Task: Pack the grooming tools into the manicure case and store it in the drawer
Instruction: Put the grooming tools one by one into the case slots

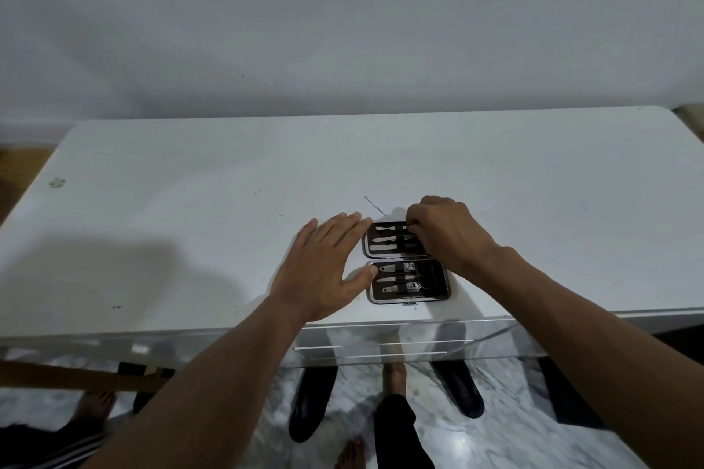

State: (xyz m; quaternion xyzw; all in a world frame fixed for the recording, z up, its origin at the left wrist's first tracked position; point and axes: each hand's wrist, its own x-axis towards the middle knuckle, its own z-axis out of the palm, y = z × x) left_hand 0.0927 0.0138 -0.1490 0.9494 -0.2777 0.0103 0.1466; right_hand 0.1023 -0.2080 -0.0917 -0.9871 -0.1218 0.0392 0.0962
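Nearest, at 6 o'clock below the tabletop edge: a clear drawer (381,348) pulled out, nothing of the task visible inside it, floor and bare feet showing through. Just beyond, on the white table (190,202) slightly right of centre: the manicure case (407,295) lying spread open, two halves hinged one behind the other. Near half filled already — nail clippers (400,287), small scissors (424,272) and other tools tucked under their elastic straps. At 9 o'clock of the case: the left hand (324,270), open and flat, fingers spread, thumb tip touching the near half's left edge, fingertips at the far half's corner, steadying rather than gripping. Far half holding three pale tools (388,239) in a row. At 3 o'clock of that half: the right hand (445,232), fingers curled and pinched down over the topmost slot, seemingly seating a tool under a strap; exact grasp hidden by the knuckles. Farther, at 11 o'clock of the case: a thin needle-like pick (375,206) loose on the table, not yet packed. By this judgement, packing nearly finished; left to do: that last pick, folding shut, latching, then placing into the drawer and sliding it closed.
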